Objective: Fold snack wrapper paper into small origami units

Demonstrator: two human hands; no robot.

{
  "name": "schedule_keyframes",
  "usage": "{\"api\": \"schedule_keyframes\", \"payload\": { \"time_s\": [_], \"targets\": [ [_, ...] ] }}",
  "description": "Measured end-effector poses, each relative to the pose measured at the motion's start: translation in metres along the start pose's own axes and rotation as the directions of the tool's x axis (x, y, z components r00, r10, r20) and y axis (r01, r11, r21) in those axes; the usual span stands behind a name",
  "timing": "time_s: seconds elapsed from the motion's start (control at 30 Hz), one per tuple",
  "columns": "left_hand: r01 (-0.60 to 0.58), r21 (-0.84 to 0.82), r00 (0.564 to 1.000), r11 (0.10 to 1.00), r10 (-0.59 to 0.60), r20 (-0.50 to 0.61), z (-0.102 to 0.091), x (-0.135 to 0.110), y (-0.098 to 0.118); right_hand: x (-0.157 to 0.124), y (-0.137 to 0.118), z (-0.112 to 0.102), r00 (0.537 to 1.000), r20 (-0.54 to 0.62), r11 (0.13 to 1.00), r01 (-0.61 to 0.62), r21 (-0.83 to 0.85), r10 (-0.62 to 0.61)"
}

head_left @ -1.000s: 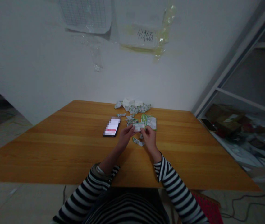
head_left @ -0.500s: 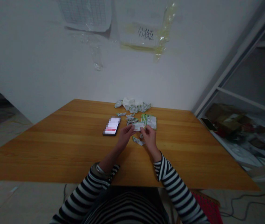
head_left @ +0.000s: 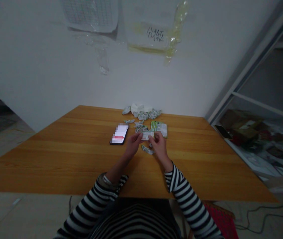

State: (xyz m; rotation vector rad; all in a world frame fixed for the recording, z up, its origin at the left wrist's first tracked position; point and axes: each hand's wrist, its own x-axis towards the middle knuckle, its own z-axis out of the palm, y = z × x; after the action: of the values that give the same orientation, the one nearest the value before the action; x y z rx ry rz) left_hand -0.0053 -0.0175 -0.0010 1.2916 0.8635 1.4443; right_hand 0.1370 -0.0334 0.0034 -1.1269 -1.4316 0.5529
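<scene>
Both hands hold a small white printed packet (head_left: pixel 146 134) with a green edge, just above the table. My left hand (head_left: pixel 133 143) pinches its left end. My right hand (head_left: pixel 159 145) grips the right end, thumb across its front. Behind the packet lie crumpled green-and-white wrapper pieces (head_left: pixel 140 127). A flat green-and-white printed pack (head_left: pixel 161 128) lies behind my right hand. Another torn wrapper strip (head_left: pixel 147 149) rests on the table between my wrists. What is inside the packet, if anything, is hidden.
A phone (head_left: pixel 119 134) with a lit screen lies left of my hands on the wooden table (head_left: pixel 81 156). Crumpled white and green wrappers (head_left: pixel 142 113) sit by the wall. At the right, a shelf (head_left: pixel 263 162) holds a cardboard box (head_left: pixel 246 127) and clutter.
My right thumb has shifted slightly left along the packet. Both hands stay in nearly the same place, and the things on the table have not moved.
</scene>
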Motion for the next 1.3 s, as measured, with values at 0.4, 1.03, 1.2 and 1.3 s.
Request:
{"api": "schedule_keyframes", "payload": {
  "time_s": [0.4,1.03,1.2,1.3],
  "targets": [
    [-0.113,0.272,0.966,0.956,0.041,0.255,-0.012,0.001,0.004,0.001,0.003,-0.026,0.829,0.546,0.813,0.400,-0.423,-0.123],
    [-0.001,0.054,0.993,0.999,-0.005,0.121,-0.008,0.003,0.016,0.004,0.002,-0.027,0.926,0.306,0.818,0.347,-0.459,-0.221],
    [0.013,0.055,0.998,0.998,-0.016,0.054,-0.007,0.001,0.019,0.004,0.004,-0.024,0.946,0.258,0.850,0.297,-0.436,-0.199],
    [0.004,0.019,1.000,1.000,-0.004,0.000,-0.005,0.002,0.019,0.005,0.005,-0.023,0.952,0.245,0.863,0.276,-0.423,-0.185]
  ]
}}
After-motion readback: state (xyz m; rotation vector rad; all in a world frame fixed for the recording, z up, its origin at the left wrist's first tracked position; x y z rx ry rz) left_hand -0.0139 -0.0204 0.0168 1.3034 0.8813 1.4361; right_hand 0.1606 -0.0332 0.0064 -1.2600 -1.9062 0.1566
